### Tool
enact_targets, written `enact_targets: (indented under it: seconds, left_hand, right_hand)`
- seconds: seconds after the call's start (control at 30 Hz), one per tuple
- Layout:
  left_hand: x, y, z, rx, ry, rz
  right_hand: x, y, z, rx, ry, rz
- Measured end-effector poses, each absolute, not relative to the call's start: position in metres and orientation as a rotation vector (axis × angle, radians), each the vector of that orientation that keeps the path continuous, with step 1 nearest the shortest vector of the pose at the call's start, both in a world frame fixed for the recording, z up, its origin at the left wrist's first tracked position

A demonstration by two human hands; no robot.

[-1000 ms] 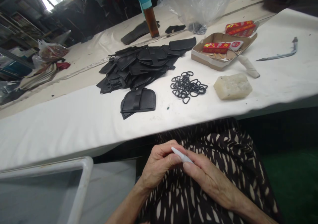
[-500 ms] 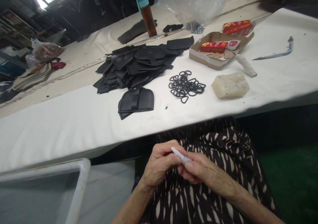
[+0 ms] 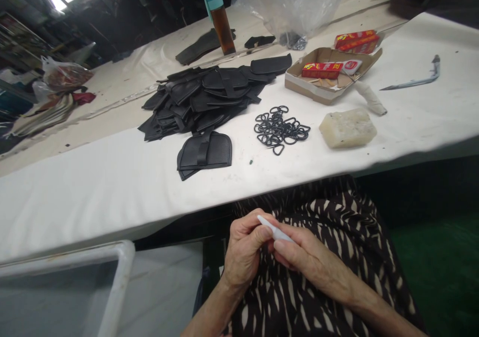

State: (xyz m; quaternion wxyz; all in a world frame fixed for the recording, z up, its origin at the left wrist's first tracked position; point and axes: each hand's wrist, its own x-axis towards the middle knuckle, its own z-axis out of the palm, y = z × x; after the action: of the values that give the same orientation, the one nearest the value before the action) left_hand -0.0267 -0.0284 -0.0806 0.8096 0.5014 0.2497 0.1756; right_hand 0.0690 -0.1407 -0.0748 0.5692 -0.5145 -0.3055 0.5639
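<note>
The small white tool [image 3: 272, 230] runs on a slant, its long axis from upper left to lower right across the view; the free tip points up and to the left, toward the edge of the white table [image 3: 112, 187], while the lower end is hidden inside the right hand [image 3: 307, 262]. It is slim, pale and smooth, tapering to a rounded point, and only a short stretch of it shows between the two hands.

It sits low in the view, over the person's lap and the dark patterned dress [image 3: 337, 227], below the table's front edge. The left hand [image 3: 245, 250] curls its fingers narrowly about the tip end, thumb pressed beside it. The right hand closes on the other end, its forefinger laid along the tool.

On the table above lie a pile of black leather pieces [image 3: 209, 95], with one flat strapped piece [image 3: 205, 153] apart at the front. To the right of it is a heap of black metal rings [image 3: 281, 129], then a pale waxy block [image 3: 348, 127]. Behind these stands an open cardboard box [image 3: 331, 73] with red packets. A bottle with a teal cap [image 3: 219, 18] stands farther back. A pale plastic bin [image 3: 112, 282] is at lower left.
</note>
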Motion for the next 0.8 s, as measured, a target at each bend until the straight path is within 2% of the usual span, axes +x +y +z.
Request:
enact_targets:
  seconds: [0.13,0.33,0.47,0.8]
  left_hand:
    - [-0.028,-0.029,-0.079,1.026,0.536,0.339]
    - [-0.029,-0.027,-0.077,1.084,0.549,0.279]
    - [-0.027,-0.026,-0.076,1.103,0.524,0.321]
    - [-0.022,-0.031,-0.073,0.943,0.541,0.344]
  right_hand:
    - [0.068,-0.14,-0.082,-1.102,-0.646,1.433]
    - [0.064,-0.136,-0.098,-0.623,-0.491,1.59]
    - [0.063,-0.133,-0.098,-0.479,-0.43,1.628]
    - [0.071,-0.139,-0.083,-0.959,-0.669,1.466]
